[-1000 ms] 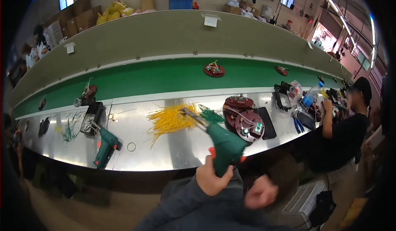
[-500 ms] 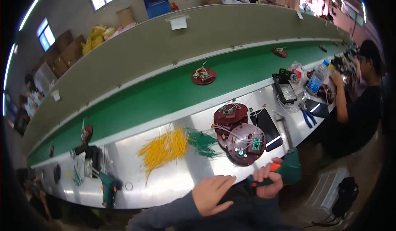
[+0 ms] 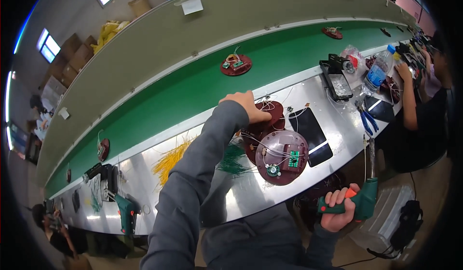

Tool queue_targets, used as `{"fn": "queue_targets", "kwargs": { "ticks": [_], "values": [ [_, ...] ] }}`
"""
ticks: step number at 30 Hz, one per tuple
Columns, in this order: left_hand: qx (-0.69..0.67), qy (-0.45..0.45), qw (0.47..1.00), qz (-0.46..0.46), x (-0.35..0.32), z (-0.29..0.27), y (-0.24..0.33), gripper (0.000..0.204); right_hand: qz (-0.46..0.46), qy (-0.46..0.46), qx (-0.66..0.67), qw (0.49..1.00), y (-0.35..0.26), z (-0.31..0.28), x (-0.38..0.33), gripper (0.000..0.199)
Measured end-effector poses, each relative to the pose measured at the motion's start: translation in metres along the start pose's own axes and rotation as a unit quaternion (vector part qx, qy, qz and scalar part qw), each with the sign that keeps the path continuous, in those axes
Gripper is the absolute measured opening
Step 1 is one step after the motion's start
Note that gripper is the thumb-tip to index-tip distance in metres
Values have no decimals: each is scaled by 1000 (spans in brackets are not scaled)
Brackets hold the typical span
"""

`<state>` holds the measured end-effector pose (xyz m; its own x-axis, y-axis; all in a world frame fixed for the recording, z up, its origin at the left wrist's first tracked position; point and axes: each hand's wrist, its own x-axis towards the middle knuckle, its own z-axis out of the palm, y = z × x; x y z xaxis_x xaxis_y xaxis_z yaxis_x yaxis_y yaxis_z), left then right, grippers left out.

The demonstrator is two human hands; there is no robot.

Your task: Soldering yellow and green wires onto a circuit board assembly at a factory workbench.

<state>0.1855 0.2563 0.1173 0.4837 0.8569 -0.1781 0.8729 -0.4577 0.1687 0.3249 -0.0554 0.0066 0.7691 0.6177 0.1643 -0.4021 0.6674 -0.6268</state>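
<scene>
My right hand [image 3: 339,209] is wrapped round the handle of a green pistol-shaped soldering gun [image 3: 369,198] with an orange trigger. Its long metal barrel and a thin tube point up, off the bench's front edge. My left arm reaches across the bench, and my left hand [image 3: 244,107] is closed on the edge of a round maroon disc [image 3: 274,110] with white wires; some fingertips are hidden. That disc lies at the back of a pile. In front rests another maroon disc [image 3: 282,166], showing green circuit boards and white wires.
Yellow wires [image 3: 170,163] and green wires [image 3: 232,160] lie beside the pile. A black flat device [image 3: 311,137], blue pliers [image 3: 366,118] and a water bottle [image 3: 378,72] stand to the right. Another green gun [image 3: 126,212] is at left. The green conveyor belt [image 3: 169,89] carries more discs.
My left hand has moved from the front edge up to the rear disc and taken hold of it. My right hand has carried the soldering gun to the right, off the bench.
</scene>
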Motion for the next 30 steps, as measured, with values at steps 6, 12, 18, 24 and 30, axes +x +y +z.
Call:
{"fn": "queue_targets", "kwargs": {
  "ticks": [6,12,18,24,30],
  "values": [
    [-105,-13,994,39,3,-3,-8,84,11,-9,-2,1000,3,1,1,40],
    [-139,432,857,244,-55,-42,-28,75,11,-35,-18,999,-4,3,-6,38],
    [-28,243,889,388,-189,-25,-87,56,22,-1,-62,998,3,5,-22,42],
    [114,72,908,396,-257,61,-117,35,87,-70,-27,993,32,22,-34,37],
    [73,127,913,382,-252,81,-153,45,127,-128,-14,983,55,35,-43,40]
  ]
}}
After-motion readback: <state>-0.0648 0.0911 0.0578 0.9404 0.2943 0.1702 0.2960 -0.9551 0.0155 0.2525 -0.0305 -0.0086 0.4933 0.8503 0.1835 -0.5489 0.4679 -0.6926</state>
